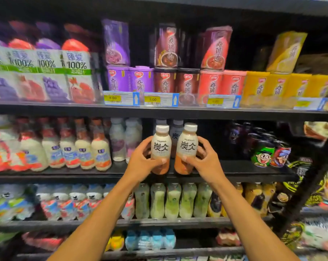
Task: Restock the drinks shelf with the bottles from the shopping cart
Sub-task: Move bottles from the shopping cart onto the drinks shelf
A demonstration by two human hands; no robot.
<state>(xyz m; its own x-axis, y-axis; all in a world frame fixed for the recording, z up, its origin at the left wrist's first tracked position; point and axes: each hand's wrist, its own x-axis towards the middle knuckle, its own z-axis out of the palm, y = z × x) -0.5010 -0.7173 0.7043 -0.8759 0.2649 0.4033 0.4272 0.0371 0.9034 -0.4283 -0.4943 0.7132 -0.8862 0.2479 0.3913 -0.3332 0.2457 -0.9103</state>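
Here, the left hand [138, 163] and the right hand [209, 163] are raised side by side at the front edge of the drinks shelf [227, 167], each holding one bottle upright; the left hand's fingers [160, 161] curl round the lower half of the left bottle [160, 146], thumb across its front; the right hand's fingers [187, 159] wrap the right bottle [188, 146] the same way. The two bottles are white-capped, cream-labelled and brown at the base, just beside each other; whether their bases touch the shelf cannot be told. At twelve o'clock behind them stand grey-capped bottles [176, 131]; at three o'clock, cartoon cans [262, 155]; at nine o'clock, pale bottles [118, 140]; at six o'clock, on the shelf below, green bottles [172, 200].
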